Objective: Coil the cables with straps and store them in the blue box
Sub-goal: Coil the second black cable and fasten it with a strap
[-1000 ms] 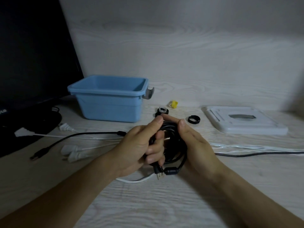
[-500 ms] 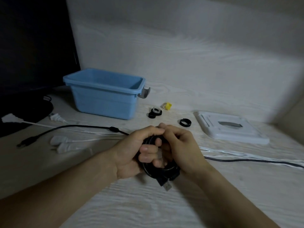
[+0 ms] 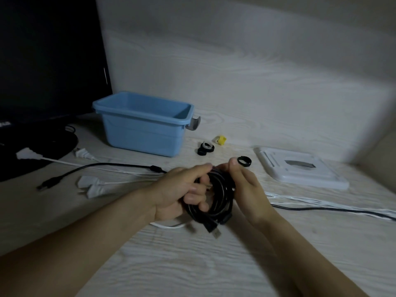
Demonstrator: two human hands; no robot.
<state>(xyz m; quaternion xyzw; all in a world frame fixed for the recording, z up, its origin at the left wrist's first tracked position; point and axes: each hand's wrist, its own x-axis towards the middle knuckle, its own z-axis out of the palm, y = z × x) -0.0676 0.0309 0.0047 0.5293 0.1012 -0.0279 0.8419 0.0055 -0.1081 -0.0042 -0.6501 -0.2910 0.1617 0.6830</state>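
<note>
Loosely coiled glossy black cable (image 3: 218, 200)

A home desk: dark monitor (image 3: 47, 58) on pale wood-grain desktop (image 3: 192, 264).

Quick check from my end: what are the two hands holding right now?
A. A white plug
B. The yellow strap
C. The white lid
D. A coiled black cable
D: the left hand and the right hand both grip the coiled black cable above the desk, while the white lid, the yellow strap and the white plugs lie untouched.
</note>
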